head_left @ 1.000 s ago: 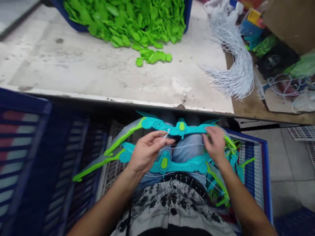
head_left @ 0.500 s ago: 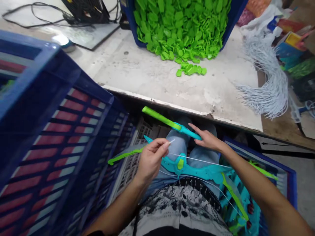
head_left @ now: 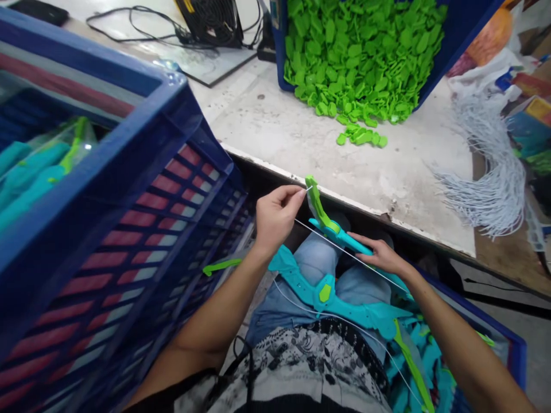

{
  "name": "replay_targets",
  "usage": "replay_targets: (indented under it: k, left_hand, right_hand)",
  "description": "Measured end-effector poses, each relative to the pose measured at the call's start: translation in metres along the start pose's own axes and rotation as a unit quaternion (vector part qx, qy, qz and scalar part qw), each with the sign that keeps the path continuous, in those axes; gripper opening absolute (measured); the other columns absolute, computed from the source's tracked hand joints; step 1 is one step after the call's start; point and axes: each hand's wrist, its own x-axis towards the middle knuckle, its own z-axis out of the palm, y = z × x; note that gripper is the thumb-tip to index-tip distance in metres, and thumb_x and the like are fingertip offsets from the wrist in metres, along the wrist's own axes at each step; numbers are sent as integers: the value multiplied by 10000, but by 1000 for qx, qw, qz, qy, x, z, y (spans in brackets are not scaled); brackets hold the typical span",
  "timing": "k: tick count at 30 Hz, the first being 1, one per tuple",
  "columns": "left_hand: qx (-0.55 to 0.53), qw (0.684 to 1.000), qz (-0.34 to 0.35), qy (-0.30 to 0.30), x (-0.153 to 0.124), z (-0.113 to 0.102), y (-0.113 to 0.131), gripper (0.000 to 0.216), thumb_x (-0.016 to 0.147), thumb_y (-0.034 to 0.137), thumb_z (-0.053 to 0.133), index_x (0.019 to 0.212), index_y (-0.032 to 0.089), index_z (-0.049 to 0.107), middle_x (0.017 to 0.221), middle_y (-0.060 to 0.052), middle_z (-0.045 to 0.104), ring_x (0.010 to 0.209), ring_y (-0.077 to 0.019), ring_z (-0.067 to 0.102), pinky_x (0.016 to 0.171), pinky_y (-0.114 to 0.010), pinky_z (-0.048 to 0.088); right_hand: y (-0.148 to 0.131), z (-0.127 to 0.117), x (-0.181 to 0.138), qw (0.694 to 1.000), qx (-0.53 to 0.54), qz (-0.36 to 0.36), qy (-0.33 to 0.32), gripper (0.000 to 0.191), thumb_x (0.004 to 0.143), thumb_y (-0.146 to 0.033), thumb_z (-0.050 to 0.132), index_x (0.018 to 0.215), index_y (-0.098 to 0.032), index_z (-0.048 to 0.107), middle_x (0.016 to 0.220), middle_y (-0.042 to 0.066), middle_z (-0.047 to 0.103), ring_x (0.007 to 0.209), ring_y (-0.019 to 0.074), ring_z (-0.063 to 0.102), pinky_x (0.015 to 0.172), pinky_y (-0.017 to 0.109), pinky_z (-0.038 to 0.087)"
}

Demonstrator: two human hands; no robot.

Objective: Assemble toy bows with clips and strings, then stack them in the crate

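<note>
My left hand (head_left: 278, 215) pinches the end of a white string (head_left: 326, 239) right beside the green limb tip (head_left: 310, 184) of a toy bow; whether string and tip touch I cannot tell. From the pinch the string runs taut down to the right, past my right hand (head_left: 381, 257). That hand is closed around the turquoise grip of this toy bow (head_left: 350, 242), whose far end is hidden by my arm. A second toy bow (head_left: 348, 310), turquoise with green limbs and a slack white string, lies across my lap.
Close on my left stands a tall blue crate (head_left: 172, 109) with bagged turquoise pieces inside. Many green pieces (head_left: 365, 51) spill from a blue bin on the white table (head_left: 301, 149). White strings (head_left: 495, 189) lie at its right; another crate (head_left: 514, 350) of turquoise parts is low right.
My left hand has moved up and away from me, bringing the string end to the green limb tip. That limb now points more upward and looks bent. The view has shifted left.
</note>
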Motion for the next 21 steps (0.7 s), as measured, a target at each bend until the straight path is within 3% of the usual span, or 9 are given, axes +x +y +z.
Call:
replay_targets:
  k: [4,21]
  left_hand:
    - [-2,1000,11,-5,2,4,2,150,769,286,670,775,151,737,655,3,660,586,-100,526,550,-213,419]
    - [42,997,48,41,-3,12,-6,146,803,261,619,799,146,709,672,3,645,576,-90,504,575,-216,424]
  right_hand:
    - [-1,0,0,1000,-1,-8,11,614,763,-245,598,1373,-233,532,1014,4,734,824,190,659,741,276,533]
    - [0,4,-3,999,-27,-17,21,607,787,-230,585,1388,-232,509,1042,17,735,909,207,684,816,303,541]
